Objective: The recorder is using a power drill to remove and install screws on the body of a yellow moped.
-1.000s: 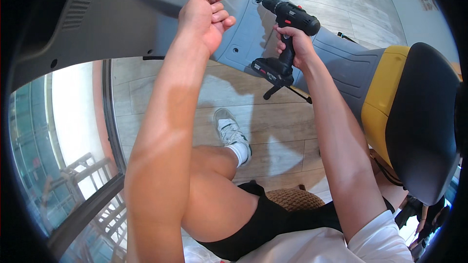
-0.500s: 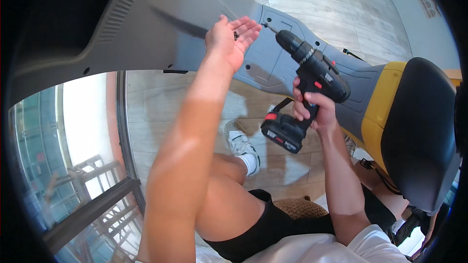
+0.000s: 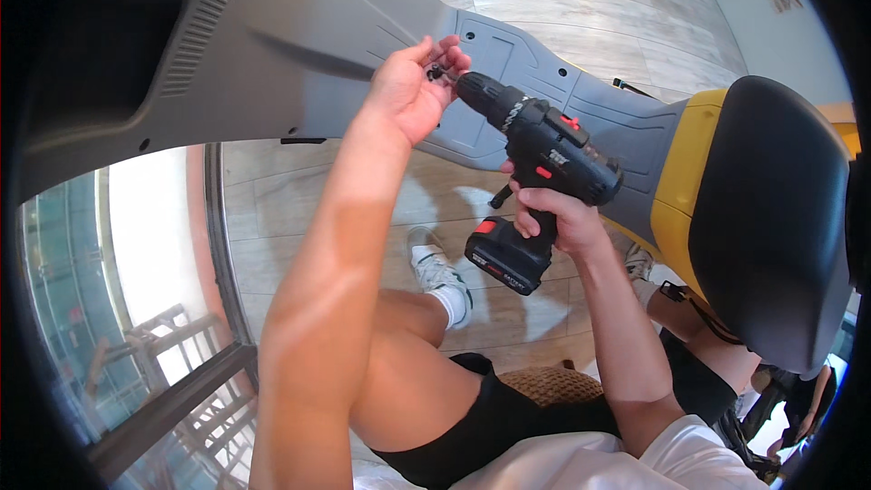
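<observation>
My left hand (image 3: pixel 406 91) is turned palm up, its fingers curled into a cup around a few small dark screws (image 3: pixel 435 73). How many lie there cannot be made out. In my right hand (image 3: pixel 567 218) is a black cordless drill (image 3: pixel 555 150) with red buttons, gripped by the handle. Its chuck points left into the cupped palm, and the bit's tip is at the screws. Whether a screw sits on the bit is too small to tell. Both hands are over the grey footboard (image 3: pixel 497 56) of a scooter, which has dark holes in it.
The scooter's grey front panel (image 3: pixel 299 27) rises at upper left. At right are its yellow side cover (image 3: pixel 676 172) and black seat (image 3: pixel 771 227). A glass door's dark frame (image 3: pixel 218 227) stands at left. My shoe (image 3: pixel 435 272) rests on the wood-look floor (image 3: pixel 299 218).
The drill has moved left and its bit has come down into my left palm. My left fingers have curled from a flatter spread. The whole view has shifted slightly.
</observation>
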Demonstrator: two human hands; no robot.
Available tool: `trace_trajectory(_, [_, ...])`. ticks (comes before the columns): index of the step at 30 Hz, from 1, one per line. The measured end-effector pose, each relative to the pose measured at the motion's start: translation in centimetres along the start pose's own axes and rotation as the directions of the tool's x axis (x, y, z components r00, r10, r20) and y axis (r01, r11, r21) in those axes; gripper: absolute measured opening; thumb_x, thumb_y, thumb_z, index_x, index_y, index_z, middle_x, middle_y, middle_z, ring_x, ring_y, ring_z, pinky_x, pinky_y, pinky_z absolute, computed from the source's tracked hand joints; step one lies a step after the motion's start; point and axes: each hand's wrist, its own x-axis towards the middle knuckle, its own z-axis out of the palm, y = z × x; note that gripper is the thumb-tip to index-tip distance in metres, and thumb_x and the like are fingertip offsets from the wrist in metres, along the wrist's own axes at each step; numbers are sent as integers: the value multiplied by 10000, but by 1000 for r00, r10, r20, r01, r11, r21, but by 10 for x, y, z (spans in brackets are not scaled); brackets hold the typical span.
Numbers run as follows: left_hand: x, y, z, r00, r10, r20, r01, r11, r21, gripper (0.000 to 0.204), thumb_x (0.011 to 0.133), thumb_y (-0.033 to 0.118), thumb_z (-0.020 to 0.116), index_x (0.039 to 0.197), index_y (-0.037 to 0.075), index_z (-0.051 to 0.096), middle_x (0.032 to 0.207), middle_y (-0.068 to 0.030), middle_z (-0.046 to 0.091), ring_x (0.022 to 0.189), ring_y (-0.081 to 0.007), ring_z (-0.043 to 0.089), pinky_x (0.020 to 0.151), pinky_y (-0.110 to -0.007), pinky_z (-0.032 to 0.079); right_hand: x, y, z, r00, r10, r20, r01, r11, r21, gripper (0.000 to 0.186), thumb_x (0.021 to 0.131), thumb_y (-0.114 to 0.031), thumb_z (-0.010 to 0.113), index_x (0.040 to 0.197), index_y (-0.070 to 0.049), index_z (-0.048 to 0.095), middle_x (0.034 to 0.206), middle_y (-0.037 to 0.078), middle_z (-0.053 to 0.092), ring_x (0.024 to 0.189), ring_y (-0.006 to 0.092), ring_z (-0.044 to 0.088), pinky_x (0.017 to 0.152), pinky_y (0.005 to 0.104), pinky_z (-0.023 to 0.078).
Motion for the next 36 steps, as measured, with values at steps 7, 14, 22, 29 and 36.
trace_trajectory(7, [13,2,-7,996,48,-77,-58,990,-132,211,987,83,421,1129,-50,500,925,-93,516,826,-182,524,787,-336,475,2,7,0,999,26,-29,-27,999,-45,428,765,-31,626,1174,45,522,856,63,531,488,120,513,497,297,456])
trace_trajectory(14, [11,13,-6,981,116,-153,-150,959,-239,162,972,74,437,1050,-47,513,897,-101,512,805,-195,524,756,-331,462,1,15,1,985,-90,-146,79,994,-78,402,756,-32,620,1139,45,523,842,74,532,472,134,508,486,301,453])
trace_trajectory(22, [9,16,0,974,169,-148,-195,963,-185,159,969,98,455,1030,-38,510,952,-98,522,845,-202,524,784,-339,478,42,-2,-70,798,-184,-573,105,980,-168,239,781,-72,585,1003,4,535,699,57,509,425,154,470,460,313,434])
trace_trajectory(29, [5,15,0,976,185,-117,-200,971,-130,163,963,110,477,1027,-37,509,973,-101,492,853,-199,518,775,-338,479,62,-23,-100,809,17,-588,102,980,169,209,756,-75,540,959,-28,528,651,30,464,472,142,459,476,310,425])
trace_trajectory(36, [6,16,0,973,195,-127,-210,971,-116,170,964,114,478,1027,-39,514,971,-99,484,854,-194,517,769,-335,477,58,-17,-87,836,49,-547,32,990,138,176,756,-70,542,926,-22,540,646,25,461,472,138,454,472,304,416])
